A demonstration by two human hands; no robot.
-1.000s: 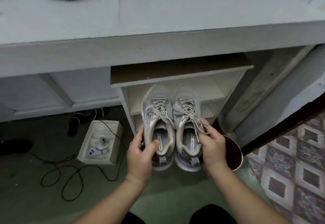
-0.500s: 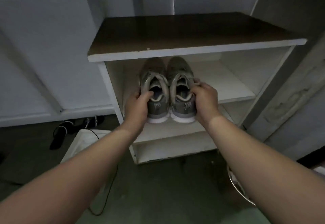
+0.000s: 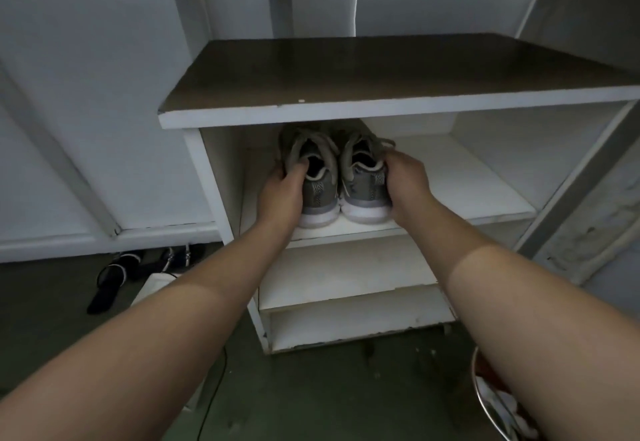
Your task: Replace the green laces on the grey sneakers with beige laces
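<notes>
The grey sneakers [image 3: 334, 177] in my hands look like woven mesh cloth, matt, with smooth white rubbery soles. The shelf [image 3: 460, 194] under them is white-painted board, matt and scuffed. Above the sneakers, the top board [image 3: 381, 69] shows a dull brown wood-like face. Low to their right, a bowl [image 3: 485, 402] has a shiny metal rim.

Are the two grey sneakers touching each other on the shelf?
Touching. The head view shows the left sneaker and right sneaker pressed side by side, no gap.
</notes>
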